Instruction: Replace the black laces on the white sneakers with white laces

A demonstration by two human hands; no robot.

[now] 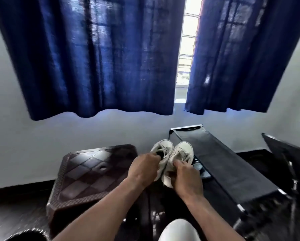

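Closest to the camera is a knee in white cloth, so the person is probably sitting down low. Both bare arms reach forward from there.

The left hand has its fingers curled round the top edge of the left sneaker, near the hole where a foot goes in. The right hand grips the right sneaker low on its side, with its fingers bent up toward the tongue. Each hand holds one shoe.

The two white shoes are side by side and touching. They are up in the air, not on anything. Their toes point away and their tops face the person. This is likely so the person can see the laces and get at them easily. The laces are in both shoes and look pale or grey here, but the picture is too blurry to be sure of their colour. No spare laces can be seen.

A brown plastic stool stands on the dark floor to the left, with nothing on it. It is close by, so it could serve as a worktop for the shoes. A black cot runs along the right side.

Behind them is a pale wall. Blue curtains hang over the window, and a thin gap between them lets in bright light.
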